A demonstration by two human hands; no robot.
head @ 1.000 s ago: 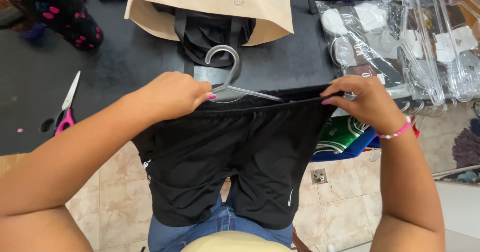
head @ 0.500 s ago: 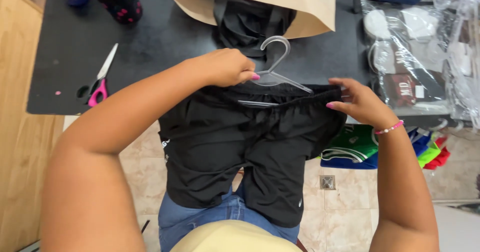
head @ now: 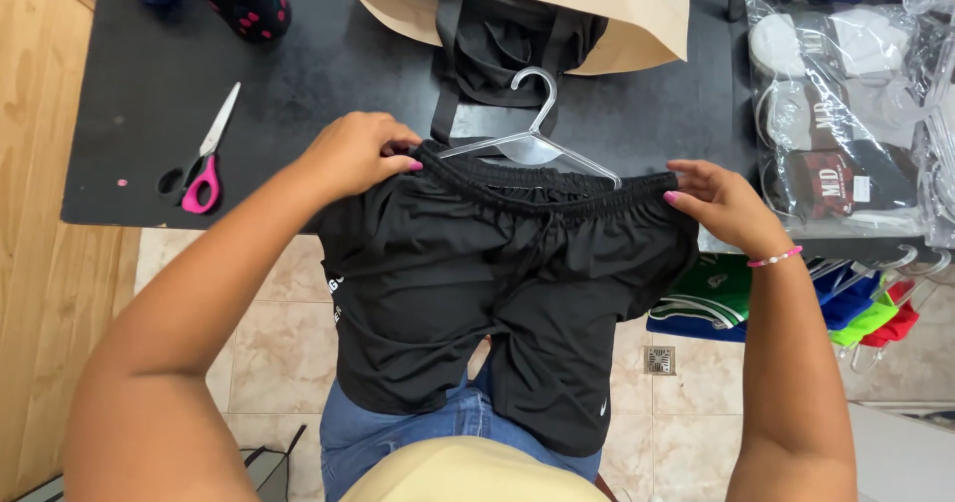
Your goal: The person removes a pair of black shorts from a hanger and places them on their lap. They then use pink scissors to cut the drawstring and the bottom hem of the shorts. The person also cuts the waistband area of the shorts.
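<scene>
Black shorts (head: pixel 507 293) hang off the near edge of a black table (head: pixel 129 114), their elastic waistband stretched between my hands. My left hand (head: pixel 353 152) pinches the waistband's left end. My right hand (head: pixel 721 203), with a pink bead bracelet at the wrist, grips the right end. A clear plastic hanger (head: pixel 532 129) lies on the table just behind the waistband, its hook pointing away from me and its lower bar partly hidden by the cloth.
Pink-handled scissors (head: pixel 204 159) lie at the table's left. A tan bag (head: pixel 617 14) with black straps sits at the back. Bagged clothes (head: pixel 846 114) stack on the right, with coloured garments on hangers (head: pixel 796 298) below. A wooden wall (head: pixel 40 263) stands at left.
My hands have pulled the waistband wider and flatter, with the left hand shifted off the hanger onto the band's left end. My view has swung, so the table sits further right.
</scene>
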